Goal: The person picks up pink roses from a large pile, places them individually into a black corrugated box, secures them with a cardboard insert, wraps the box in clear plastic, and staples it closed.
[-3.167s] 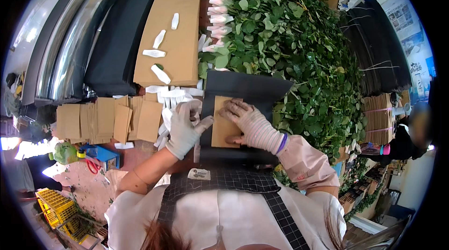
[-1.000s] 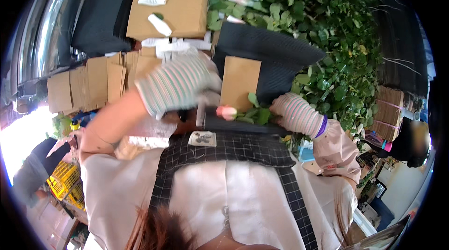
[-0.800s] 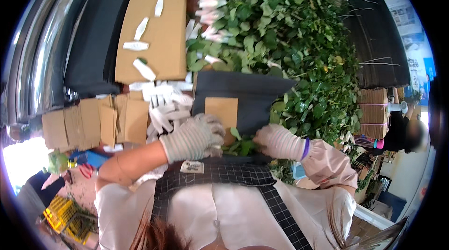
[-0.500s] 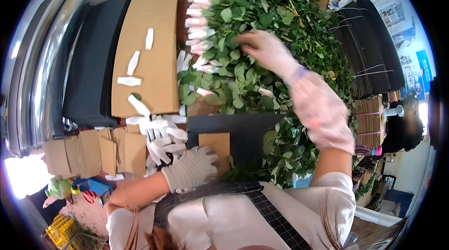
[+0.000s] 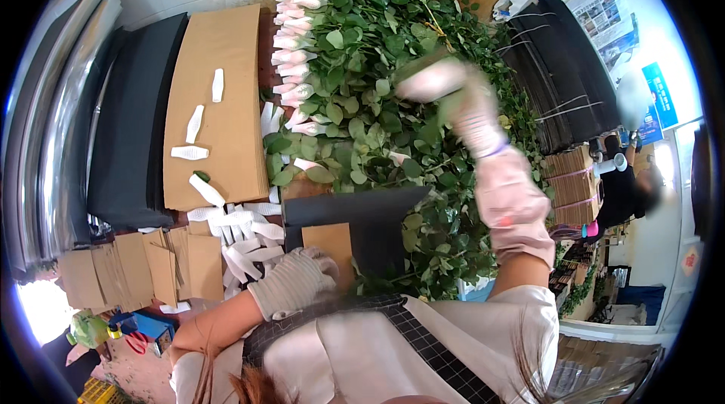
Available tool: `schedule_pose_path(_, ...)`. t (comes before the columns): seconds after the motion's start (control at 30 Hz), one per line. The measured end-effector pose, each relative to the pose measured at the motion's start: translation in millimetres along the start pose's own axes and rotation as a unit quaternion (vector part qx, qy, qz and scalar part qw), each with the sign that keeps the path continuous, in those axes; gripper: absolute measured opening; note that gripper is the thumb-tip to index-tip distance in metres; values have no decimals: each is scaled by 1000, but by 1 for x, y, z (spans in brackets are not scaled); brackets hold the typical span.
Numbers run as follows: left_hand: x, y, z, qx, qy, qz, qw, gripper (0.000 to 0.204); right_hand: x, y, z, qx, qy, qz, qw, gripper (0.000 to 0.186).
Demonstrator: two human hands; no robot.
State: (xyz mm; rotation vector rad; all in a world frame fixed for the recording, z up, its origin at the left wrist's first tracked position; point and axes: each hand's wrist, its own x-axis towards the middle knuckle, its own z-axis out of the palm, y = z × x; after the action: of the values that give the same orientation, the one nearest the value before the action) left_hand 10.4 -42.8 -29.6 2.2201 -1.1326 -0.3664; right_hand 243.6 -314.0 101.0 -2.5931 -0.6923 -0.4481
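My left hand, in a ribbed white glove, rests with curled fingers on a small brown cardboard piece. That piece lies over a black sheet in front of me; whatever the fingers hold is hidden. Smeared by motion, my right hand is gloved and raised over the leaves. It seems closed around a blurred, pale pink-white rose whose head points left. Beyond lie piled leafy rose stems, with sleeved pale-pink heads lined along their left side.
White mesh sleeves are heaped left of the black sheet. Several more lie on a cardboard stack, beside black sheets and clear film. Tied black stacks stand right. Another person is at far right.
My right hand has lifted out of the foliage and moved right, now with a blurred rose. My left hand stays on the cardboard. The whole view has shifted slightly.
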Motion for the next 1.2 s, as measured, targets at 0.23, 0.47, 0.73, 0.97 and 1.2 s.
schedule_pose_path(0.23,-4,21,-8,-16,99,-5,995,21,-47,4,-204,-73,410,11,909,13)
schedule_pose_path(0.47,-18,39,-14,14,-66,-139,988,31,-120,-95,-56,-110,-38,-205,972,19)
schedule_pose_path(0.73,-26,49,-16,60,-77,-176,979,32,-183,-106,43,41,-397,-164,902,35)
schedule_pose_path(0.97,-33,42,-17,-3,-20,-123,992,34,-200,-104,69,48,-369,-179,911,38)
schedule_pose_path(1.2,-36,7,11,46,156,-85,983,20,-195,-108,65,17,-410,-182,894,43)
